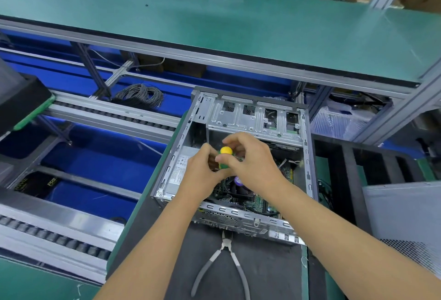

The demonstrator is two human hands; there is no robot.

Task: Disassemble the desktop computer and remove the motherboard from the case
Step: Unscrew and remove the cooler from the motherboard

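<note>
Tabletop [262, 273]: dark mat at near edge, carrying the work.
Case [307, 156]: open desktop chassis lying on its side, opening upward.
Motherboard [259, 201]: seated on the case floor, directly below both hands.
Cutters [225, 249]: on the mat, just in front of the case.
Right hand [255, 163]: grip curled round the screwdriver [225, 154] handle.
Left hand [202, 166]: fingers curled on the same handle, equally near.
Screwdriver: long axis near vertical, yellow cap up; tip hidden, probably aimed at a board screw.
</note>
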